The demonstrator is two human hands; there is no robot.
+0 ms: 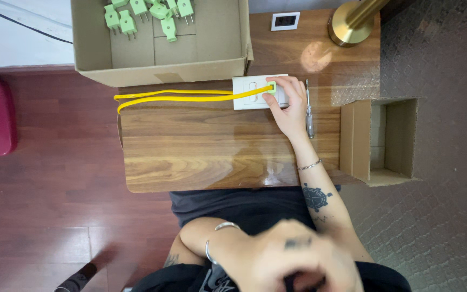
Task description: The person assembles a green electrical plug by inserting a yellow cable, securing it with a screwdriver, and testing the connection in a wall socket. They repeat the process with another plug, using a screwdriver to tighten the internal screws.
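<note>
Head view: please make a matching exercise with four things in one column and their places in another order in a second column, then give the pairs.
1. green plugs
2. screwdriver
3. yellow cable
4. brass lamp base

A. far right corner of the table
B. lying left of the white socket plate
C. in the big cardboard box
D. just right of the right hand

Pairs: 1-C, 2-D, 3-B, 4-A

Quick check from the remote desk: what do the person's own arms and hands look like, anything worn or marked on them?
Both arms are bare, with no sleeves or gloves. The right hand has a thin silver chain bracelet at the wrist and a dark round tattoo on the forearm. The left hand, blurred close to the camera, shows a small dark mark on its back and two silver bangles at the wrist.
</note>
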